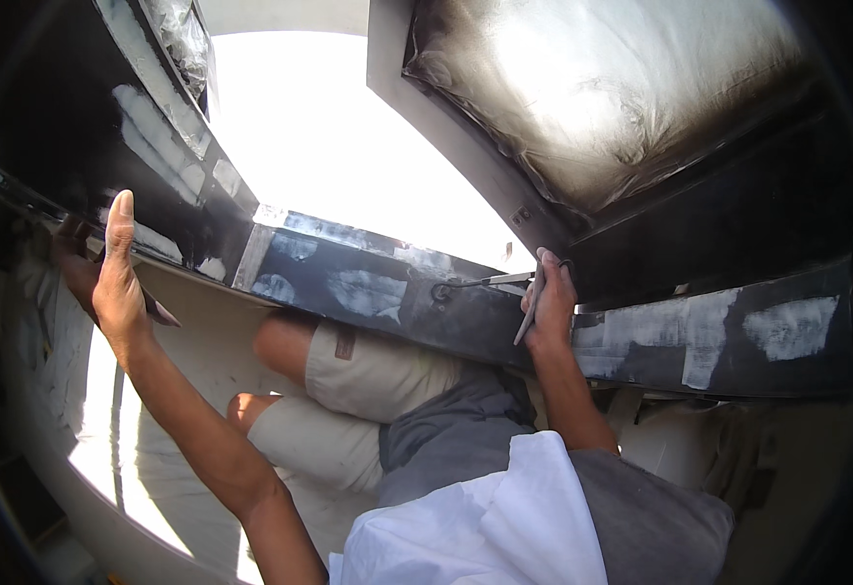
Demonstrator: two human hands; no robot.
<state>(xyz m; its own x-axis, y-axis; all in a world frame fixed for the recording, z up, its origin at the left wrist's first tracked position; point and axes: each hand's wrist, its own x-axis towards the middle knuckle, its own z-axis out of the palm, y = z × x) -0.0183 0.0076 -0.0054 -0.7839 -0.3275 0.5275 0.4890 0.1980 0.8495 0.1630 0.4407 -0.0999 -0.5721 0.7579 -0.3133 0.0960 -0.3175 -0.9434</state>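
Sheet point(528, 314): thin and grey, set against the 9 o'clock side of your right hand point(550, 304), its long edge running from 1 o'clock down to 7.
Right fingers: bent, with little gap, holding the sheet; how hard they press, you cannot tell from here.
Nearer hand: your right; the left is well apart, across at 9 o'clock from the sheet.
Metal bar point(495, 281): long axis 9 to 3, its 3 o'clock end reaching your right fingers; contact is unclear.
Dark sill point(338, 283): white-patched, between your hands, crossing from 10 o'clock towards 4.
Left hand point(116, 288): thumb spread wide, pointing to 12; other fingers shaded at 10 o'clock. A dark flap point(161, 312) shows at its 4 o'clock side; you cannot tell whether it is held.
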